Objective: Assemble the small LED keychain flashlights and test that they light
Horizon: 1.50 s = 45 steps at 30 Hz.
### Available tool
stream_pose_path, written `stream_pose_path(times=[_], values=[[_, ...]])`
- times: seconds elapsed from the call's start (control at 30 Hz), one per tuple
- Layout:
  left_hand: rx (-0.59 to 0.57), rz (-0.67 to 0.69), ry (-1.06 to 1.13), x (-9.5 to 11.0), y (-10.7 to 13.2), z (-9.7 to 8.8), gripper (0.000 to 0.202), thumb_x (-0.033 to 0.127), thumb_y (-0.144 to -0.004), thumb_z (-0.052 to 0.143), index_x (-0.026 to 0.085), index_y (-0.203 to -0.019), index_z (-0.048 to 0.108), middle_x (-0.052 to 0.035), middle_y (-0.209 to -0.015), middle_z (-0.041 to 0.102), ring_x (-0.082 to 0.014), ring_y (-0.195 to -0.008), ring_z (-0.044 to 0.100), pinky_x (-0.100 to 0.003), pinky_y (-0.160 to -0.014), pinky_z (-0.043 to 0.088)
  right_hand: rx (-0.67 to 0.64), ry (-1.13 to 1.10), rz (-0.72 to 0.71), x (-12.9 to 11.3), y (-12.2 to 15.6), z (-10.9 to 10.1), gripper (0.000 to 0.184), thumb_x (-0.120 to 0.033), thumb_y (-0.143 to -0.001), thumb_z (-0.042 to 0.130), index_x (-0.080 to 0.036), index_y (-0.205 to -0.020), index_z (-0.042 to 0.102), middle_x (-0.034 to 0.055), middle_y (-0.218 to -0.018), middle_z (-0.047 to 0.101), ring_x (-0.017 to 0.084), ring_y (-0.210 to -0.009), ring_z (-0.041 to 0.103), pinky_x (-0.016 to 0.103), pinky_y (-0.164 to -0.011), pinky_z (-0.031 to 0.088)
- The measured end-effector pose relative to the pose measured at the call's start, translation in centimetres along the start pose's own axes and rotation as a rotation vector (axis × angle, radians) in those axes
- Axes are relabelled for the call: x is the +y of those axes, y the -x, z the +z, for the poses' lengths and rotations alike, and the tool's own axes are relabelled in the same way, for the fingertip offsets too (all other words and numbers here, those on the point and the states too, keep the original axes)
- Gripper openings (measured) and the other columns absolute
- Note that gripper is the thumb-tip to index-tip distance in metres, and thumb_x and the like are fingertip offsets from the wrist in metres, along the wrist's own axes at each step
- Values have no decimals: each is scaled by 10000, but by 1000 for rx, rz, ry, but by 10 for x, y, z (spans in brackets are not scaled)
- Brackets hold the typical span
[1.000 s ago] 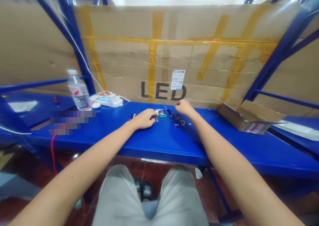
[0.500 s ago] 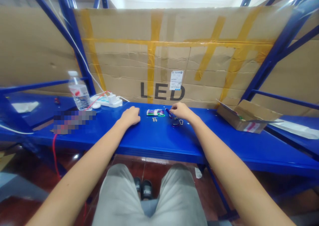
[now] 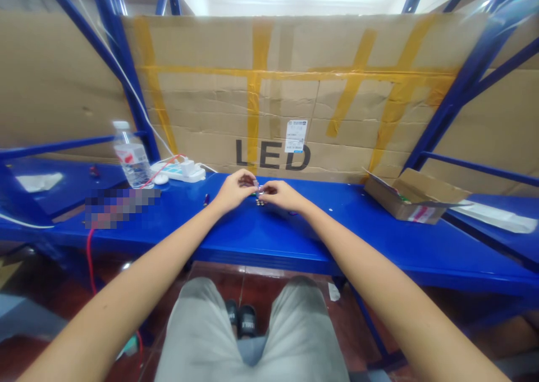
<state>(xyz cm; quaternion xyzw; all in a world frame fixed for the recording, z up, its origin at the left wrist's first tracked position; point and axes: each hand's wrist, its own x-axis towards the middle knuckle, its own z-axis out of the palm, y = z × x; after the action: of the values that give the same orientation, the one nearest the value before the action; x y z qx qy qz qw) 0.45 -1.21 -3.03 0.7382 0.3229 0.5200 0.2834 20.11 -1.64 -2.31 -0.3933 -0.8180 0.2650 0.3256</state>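
Head view: held left hand [image 3: 236, 192] and right hand [image 3: 285, 196] close together near the back edge of the blue surface [image 3: 261, 242]; pinched a small shiny piece [image 3: 258, 189] narrowly between the fingertips of both, but couldn't tell its full shape; had small metal bits [image 3: 260, 203] just under the right fingertips and a purple stick [image 3: 206, 200] left of the left hand; saw a bottle [image 3: 133, 166] toward the back left corner, a power strip [image 3: 179, 172] along the back edge, an open carton [image 3: 387, 199] toward the back right corner.
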Motion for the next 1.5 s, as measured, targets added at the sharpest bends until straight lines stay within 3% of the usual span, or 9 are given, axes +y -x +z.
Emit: stream_pose_path(times=[0.07,0.17,0.27,0.4,0.6,0.9,1.1,1.37,1.5], values=[[-4,-14,56,2,1,3,281,276,-690,770,148,-890,619,-63,-870,726,-199,-850,695,-373,-858,560,13,-54,-1,-1,-1,5,91,-212,-815,658,-148,-880,664,24,-768,726,149,-726,655,241,-697,479],[-13,3,-51,0,1,4,226,345,-786,705,149,-893,669,-76,-903,736,-215,-882,690,-385,-876,547,74,-5,14,-1,-2,2,40,-160,-815,617,-155,-780,635,9,-704,696,147,-688,643,245,-679,474],[-41,37,-327,-9,0,2,201,283,-870,594,166,-972,721,-84,-1006,736,-229,-963,671,-403,-948,510,119,-85,114,2,-1,-9,139,-105,-808,588,-173,-928,613,5,-724,696,144,-655,645,242,-624,478],[-240,76,-627,-24,-1,4,266,161,-845,569,213,-1023,759,-76,-1044,723,-233,-995,658,-400,-985,491,205,-69,202,6,0,-21,151,-146,-807,622,-189,-946,579,-8,-715,672,130,-601,606,237,-582,469],[-391,193,-638,-31,-6,5,265,157,-875,547,226,-984,779,-86,-1053,735,-233,-1016,657,-390,-982,481,214,-20,206,7,0,-23,106,-163,-801,630,-184,-891,578,-28,-682,638,113,-577,562,221,-565,424],[-319,-55,-668,-32,-8,-11,62,231,-775,638,198,-778,691,-48,-828,717,-221,-806,662,-326,-792,518,119,-102,215,6,0,-21,115,-152,-783,674,-176,-858,591,-16,-675,656,126,-609,590,242,-623,461],[-340,-20,-625,-23,-3,-14,26,200,-749,664,209,-745,688,-28,-789,719,-217,-779,667,-317,-772,500,44,-206,139,7,-1,-14,144,-59,-715,662,-170,-788,608,-7,-745,698,138,-732,650,248,-726,498],[-414,-11,-629,-17,0,-24,84,200,-736,685,236,-748,760,-29,-847,763,-232,-869,688,-325,-807,504,57,-213,148,7,0,-15,166,-37,-678,682,-162,-765,615,-18,-699,679,132,-705,642,248,-724,490],[-387,33,-686,-10,2,-21,110,169,-752,676,235,-758,765,-40,-830,743,-225,-836,668,-345,-828,502,53,-198,127,9,-1,-14,162,-42,-665,681,-157,-765,626,-13,-708,685,131,-718,640,250,-740,485]])
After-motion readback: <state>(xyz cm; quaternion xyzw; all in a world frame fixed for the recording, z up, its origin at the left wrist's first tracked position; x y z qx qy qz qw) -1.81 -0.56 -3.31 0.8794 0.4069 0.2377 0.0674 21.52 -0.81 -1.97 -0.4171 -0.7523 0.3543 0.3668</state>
